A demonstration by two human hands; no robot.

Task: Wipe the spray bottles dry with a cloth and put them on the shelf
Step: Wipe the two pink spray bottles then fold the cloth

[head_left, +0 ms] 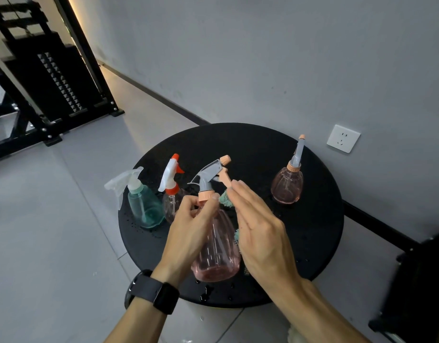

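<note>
Grey wall [263,58], white socket [343,138]

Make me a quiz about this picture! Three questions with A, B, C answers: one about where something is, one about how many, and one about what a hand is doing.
1. Where does the teal spray bottle stand on the round black table?
A. left edge
B. right edge
C. middle

2. How many spray bottles are in view?
A. two
B. four
C. six

3. What is the left hand doing?
A. lying flat on the table
B. gripping the neck of the pink spray bottle
C. pointing at the wall socket

Answers:
1 A: it is the leftmost bottle.
2 B: teal, a clear one with a red nozzle, the held pink one, and another pink one at right.
3 B: its fingers curl round the neck, while the right hand presses a teal cloth against it.
</note>
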